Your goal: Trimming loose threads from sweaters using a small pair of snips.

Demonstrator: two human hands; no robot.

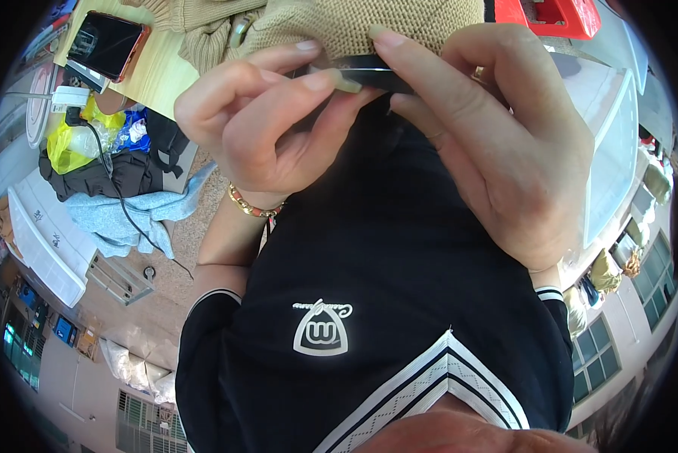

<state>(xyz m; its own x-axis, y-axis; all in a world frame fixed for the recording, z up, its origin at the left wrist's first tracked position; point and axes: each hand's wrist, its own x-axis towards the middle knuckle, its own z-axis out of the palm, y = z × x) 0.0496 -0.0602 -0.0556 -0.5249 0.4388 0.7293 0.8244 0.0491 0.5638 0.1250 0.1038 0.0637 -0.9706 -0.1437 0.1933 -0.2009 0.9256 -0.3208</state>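
Note:
Close in front of my chest, my left hand [267, 124] and my right hand [505, 143] both pinch a narrow black strip [365, 69] with a shiny light edge. The left thumb and fingers hold its left end; the right thumb and forefinger grip the other end. What the strip is made of cannot be told, and my fingertips hide both its ends. Beige knitted fabric [407, 30] lies just beyond the strip, at the top of the view. Whether the strip is joined to this knit is unclear.
At the upper left, a phone [109, 45] rests on a light wooden tabletop [161, 72]. Below it, a white charger [70, 97] with a black cable hangs near bags and a light blue cloth [124, 215]. A red plastic stool [565, 16] and translucent bin [614, 143] stand right.

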